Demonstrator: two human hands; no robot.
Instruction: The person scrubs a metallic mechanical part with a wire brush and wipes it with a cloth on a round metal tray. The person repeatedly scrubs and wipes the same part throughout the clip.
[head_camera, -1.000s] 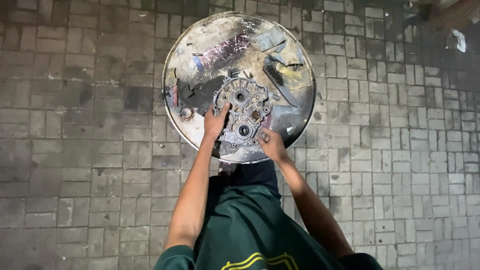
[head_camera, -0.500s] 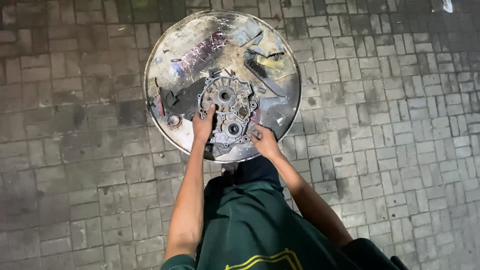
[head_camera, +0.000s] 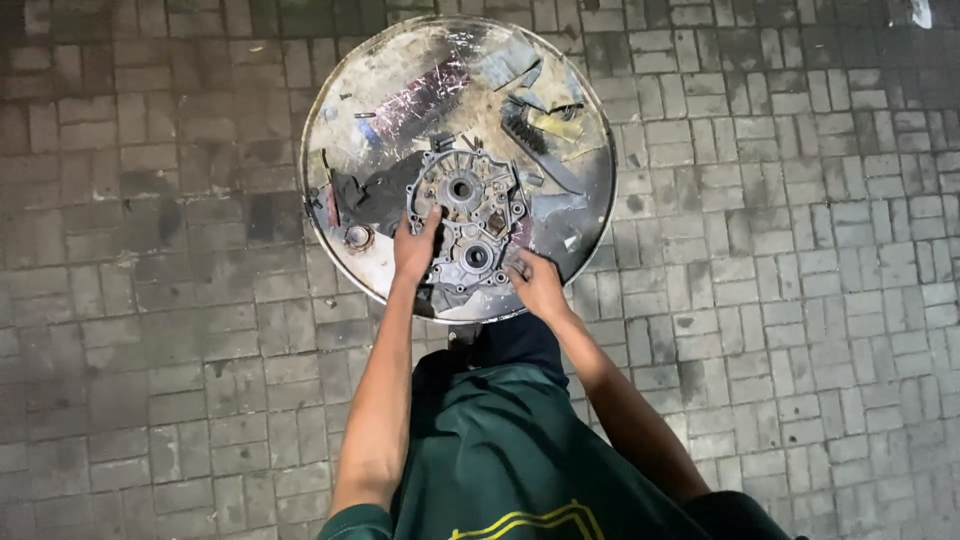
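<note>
Gripping grey engine casing (head_camera: 468, 230), round metal tray (head_camera: 340, 120)

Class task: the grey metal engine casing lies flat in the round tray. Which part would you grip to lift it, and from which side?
Probably the two long outer edges of the engine casing, one from each side, as the left hand and right hand sit now. It lies flat in the tray, wide and likely heavy; its round holes offer only finger holds.

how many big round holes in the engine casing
2. One hole sits in the upper part of the casing, beyond the left hand; the other hole sits lower, between both hands. Smaller ones may be hidden under the fingers.
</note>
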